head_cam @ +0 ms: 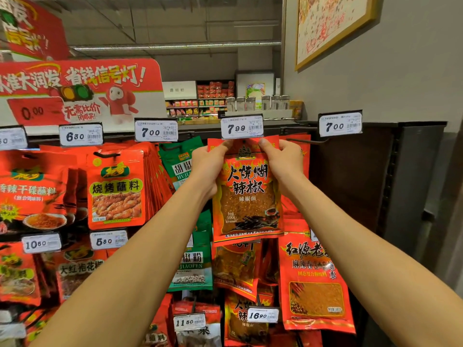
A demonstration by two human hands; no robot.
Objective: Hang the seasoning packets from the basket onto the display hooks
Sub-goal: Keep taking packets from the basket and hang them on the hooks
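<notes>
A red chili seasoning packet [246, 196] with black characters hangs upright in front of the display, its top edge just under the 7.99 price tag [242, 126]. My left hand [209, 164] pinches the packet's top left corner and my right hand [284, 159] pinches its top right corner. The hook behind the tag is hidden by the packet and the tag. To the right, an empty dark hook [307, 141] sticks out under the 7.00 tag [340, 124]. The basket is not in view.
Hooks around hold many packets: red barbecue seasoning [116, 189] at left, green pepper packets [179, 161] beside my left hand, a red spice packet [315, 279] at lower right. A dark panel [350, 176] and a grey wall [400, 78] stand at right.
</notes>
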